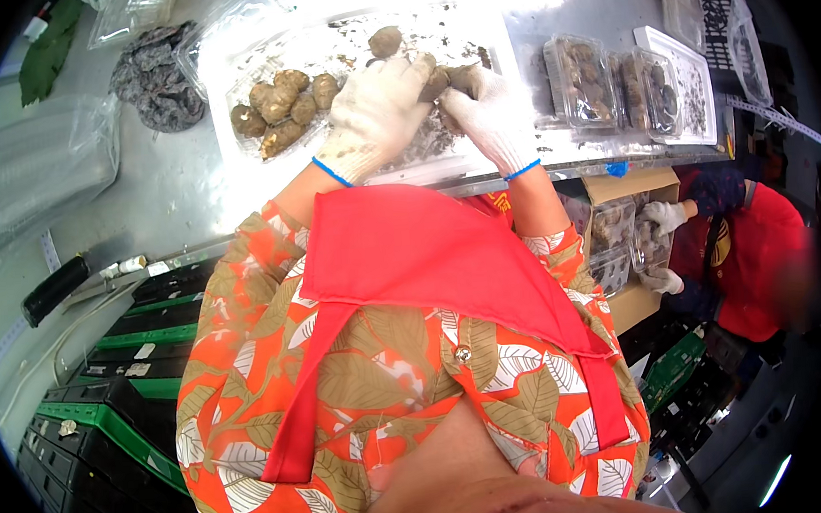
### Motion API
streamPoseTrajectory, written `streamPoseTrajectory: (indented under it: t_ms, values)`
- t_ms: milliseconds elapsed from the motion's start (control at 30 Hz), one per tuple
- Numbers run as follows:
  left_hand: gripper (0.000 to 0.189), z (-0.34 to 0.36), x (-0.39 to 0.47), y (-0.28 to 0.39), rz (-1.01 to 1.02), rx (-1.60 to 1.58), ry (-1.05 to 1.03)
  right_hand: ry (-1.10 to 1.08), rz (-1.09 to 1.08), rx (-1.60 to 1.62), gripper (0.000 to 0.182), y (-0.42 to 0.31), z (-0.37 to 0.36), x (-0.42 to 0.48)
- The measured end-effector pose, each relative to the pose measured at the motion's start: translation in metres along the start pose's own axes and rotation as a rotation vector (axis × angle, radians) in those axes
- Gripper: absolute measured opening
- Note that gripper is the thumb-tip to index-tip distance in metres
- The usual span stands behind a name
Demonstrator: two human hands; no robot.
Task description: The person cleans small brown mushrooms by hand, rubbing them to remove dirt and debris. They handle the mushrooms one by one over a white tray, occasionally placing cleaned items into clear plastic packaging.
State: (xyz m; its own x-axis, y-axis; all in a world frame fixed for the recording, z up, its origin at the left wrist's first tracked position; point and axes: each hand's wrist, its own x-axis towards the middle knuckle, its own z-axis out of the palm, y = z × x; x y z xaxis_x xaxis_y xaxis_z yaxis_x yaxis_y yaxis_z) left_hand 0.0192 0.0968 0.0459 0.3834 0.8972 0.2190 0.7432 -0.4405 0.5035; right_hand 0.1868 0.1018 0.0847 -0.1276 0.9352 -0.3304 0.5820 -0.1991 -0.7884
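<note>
Both of my hands wear white knitted gloves with blue cuffs, over a white tray (502, 32) strewn with dark dirt. My left hand (382, 110) reaches across the tray, its fingertips at a brown root vegetable, perhaps a small taro (435, 86). My right hand (484, 107) is closed around the right end of this piece or one touching it; the fingers hide part of it. Another brown tuber (385, 41) lies just beyond my left hand. Left of that hand, several brown tubers (275, 102) sit in a clear plastic punnet (235, 98) within the tray.
Filled clear punnets (583, 84) and another white tray (705, 90) stand right on the metal table (166, 176). A crumpled dark cloth (160, 78) lies left. At lower right, a gloved co-worker (755, 249) handles punnets in a cardboard box (629, 313). Black-green crates (96, 424) stand lower left.
</note>
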Motion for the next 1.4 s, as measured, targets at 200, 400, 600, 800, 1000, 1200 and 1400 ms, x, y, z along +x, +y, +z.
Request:
streamPoseTrajectory:
  t_ms: [200,400,600,800,1000,1200,1400]
  values:
    - [0.052,-0.003,0.003,0.007,-0.079,-0.132,-0.119,0.142,0.036,0.162,0.034,0.036,0.010,0.004]
    - [0.058,0.001,0.001,-0.008,-0.335,-0.843,-0.241,0.009,0.049,0.472,0.039,0.028,-0.005,-0.002]
    - [0.056,-0.003,-0.003,-0.009,-0.184,-0.437,-0.156,0.016,0.008,0.270,0.029,0.010,-0.003,-0.003]
    - [0.052,-0.015,-0.001,0.004,-0.042,-0.158,-0.263,-0.086,0.065,0.098,0.040,0.024,-0.005,-0.003]
    - [0.055,-0.004,-0.005,-0.002,-0.104,-0.399,-0.331,0.098,-0.056,0.072,0.017,0.038,0.004,-0.003]
    - [0.060,-0.009,-0.007,-0.011,-0.281,-0.972,-0.346,0.024,-0.052,0.531,0.018,0.033,0.001,-0.003]
    - [0.055,-0.015,-0.009,-0.014,-0.239,-0.877,-0.284,-0.044,-0.066,0.601,0.021,0.031,0.001,-0.004]
